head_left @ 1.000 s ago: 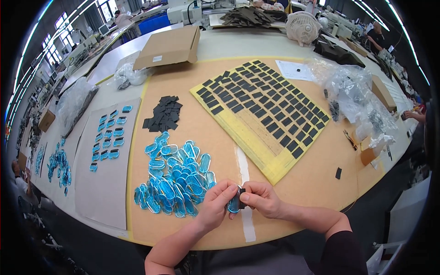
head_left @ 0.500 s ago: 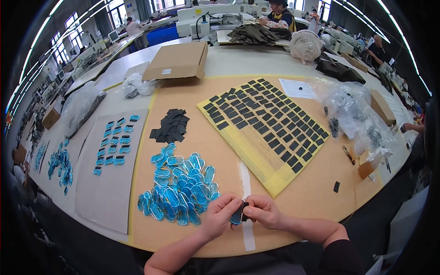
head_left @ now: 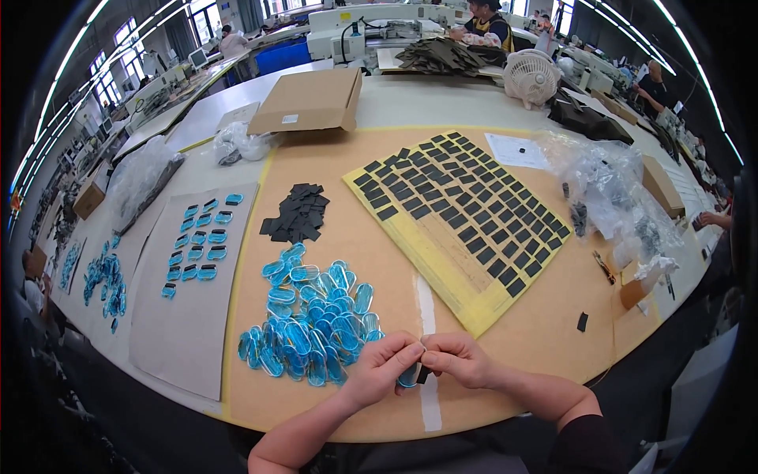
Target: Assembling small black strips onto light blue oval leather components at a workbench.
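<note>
Near the front edge of the table, my left hand [head_left: 387,366] pinches an oval ring covered in blue film [head_left: 407,377]. My right hand [head_left: 459,360] closes on a small black tab [head_left: 424,375] against the ring's side; fingers partly cover both pieces. Beside my left hand spreads a heap of similar blue ovals [head_left: 316,328]. Beyond it lies a pile of black tabs [head_left: 296,213]. A yellow-edged board [head_left: 470,310] carries rows of black tabs. On the left, a grey sheet [head_left: 181,340] holds rows of blue ovals with black tabs attached.
A flat cardboard box [head_left: 304,103] lies at the back. Clear plastic bags [head_left: 608,189] fill the right side, near tweezers [head_left: 604,267] and a brown container [head_left: 634,292]. A single black tab [head_left: 583,321] lies at right. A white fan [head_left: 530,77] stands far off; people work beyond.
My right fingers have moved up and over the top of the tab, which now tilts and shows lower down. The camera view has shifted slightly. Both hands still hold their pieces.
</note>
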`<state>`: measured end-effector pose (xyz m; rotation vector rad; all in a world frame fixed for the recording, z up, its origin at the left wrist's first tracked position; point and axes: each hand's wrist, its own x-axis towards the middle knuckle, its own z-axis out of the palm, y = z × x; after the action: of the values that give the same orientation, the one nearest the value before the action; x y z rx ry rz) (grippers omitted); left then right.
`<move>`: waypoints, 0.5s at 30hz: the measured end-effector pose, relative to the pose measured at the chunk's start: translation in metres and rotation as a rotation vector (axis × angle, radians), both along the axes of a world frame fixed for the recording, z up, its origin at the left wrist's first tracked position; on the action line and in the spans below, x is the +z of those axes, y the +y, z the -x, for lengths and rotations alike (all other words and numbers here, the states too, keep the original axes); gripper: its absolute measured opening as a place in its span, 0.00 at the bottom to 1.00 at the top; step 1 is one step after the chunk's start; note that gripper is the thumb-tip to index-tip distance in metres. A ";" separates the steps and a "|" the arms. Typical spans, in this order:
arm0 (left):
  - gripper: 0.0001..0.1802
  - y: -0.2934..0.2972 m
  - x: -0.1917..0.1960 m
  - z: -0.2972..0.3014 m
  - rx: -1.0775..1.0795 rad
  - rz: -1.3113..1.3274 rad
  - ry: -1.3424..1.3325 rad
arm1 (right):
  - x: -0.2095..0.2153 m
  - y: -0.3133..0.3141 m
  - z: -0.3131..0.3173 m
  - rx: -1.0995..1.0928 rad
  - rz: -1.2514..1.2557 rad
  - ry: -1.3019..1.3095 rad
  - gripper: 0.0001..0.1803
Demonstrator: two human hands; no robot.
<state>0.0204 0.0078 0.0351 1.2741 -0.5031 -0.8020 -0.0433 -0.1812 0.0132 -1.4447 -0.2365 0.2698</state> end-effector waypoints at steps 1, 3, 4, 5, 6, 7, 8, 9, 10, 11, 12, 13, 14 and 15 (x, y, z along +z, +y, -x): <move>0.13 -0.001 0.000 0.000 -0.013 0.027 0.045 | -0.002 0.001 0.001 -0.011 -0.070 0.023 0.15; 0.13 -0.002 -0.002 -0.002 -0.042 0.093 0.175 | -0.005 0.003 0.004 -0.020 -0.141 0.052 0.15; 0.13 -0.001 -0.002 -0.002 -0.069 0.159 0.292 | -0.006 0.004 0.006 -0.026 -0.186 0.084 0.15; 0.13 -0.002 -0.003 -0.001 -0.060 0.158 0.292 | -0.007 0.005 0.007 -0.031 -0.231 0.116 0.15; 0.12 -0.003 -0.004 0.000 -0.043 0.149 0.293 | -0.005 0.007 0.006 -0.023 -0.233 0.120 0.15; 0.11 -0.004 -0.006 0.001 -0.032 0.140 0.294 | -0.001 0.008 0.006 -0.062 -0.199 0.094 0.15; 0.11 -0.003 -0.008 0.003 -0.029 0.139 0.297 | 0.001 0.009 0.006 -0.101 -0.165 0.069 0.15; 0.11 -0.002 -0.012 0.005 0.038 0.045 0.062 | -0.001 0.009 0.006 -0.099 -0.167 0.074 0.15; 0.10 -0.001 -0.014 0.007 0.103 -0.049 -0.174 | -0.005 0.007 0.004 -0.114 -0.054 -0.052 0.15; 0.10 -0.002 -0.014 0.008 0.103 -0.050 -0.169 | -0.007 0.006 0.003 -0.129 0.059 -0.178 0.15; 0.10 -0.003 -0.014 0.009 0.181 -0.061 -0.439 | -0.004 0.006 0.003 -0.128 0.058 -0.172 0.15; 0.09 -0.004 -0.014 0.008 0.257 -0.071 -0.712 | 0.000 0.006 0.001 -0.134 0.083 -0.214 0.15; 0.09 -0.003 -0.016 0.007 0.257 -0.073 -0.708 | 0.002 0.006 0.001 -0.141 0.108 -0.255 0.15; 0.10 -0.003 -0.018 0.006 0.242 -0.051 -0.662 | 0.000 0.006 0.001 -0.141 0.107 -0.251 0.15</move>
<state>0.0146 0.0049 0.0168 1.6091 -0.8357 -0.1729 -0.0442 -0.1756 0.0137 -1.5937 -0.3265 -0.0152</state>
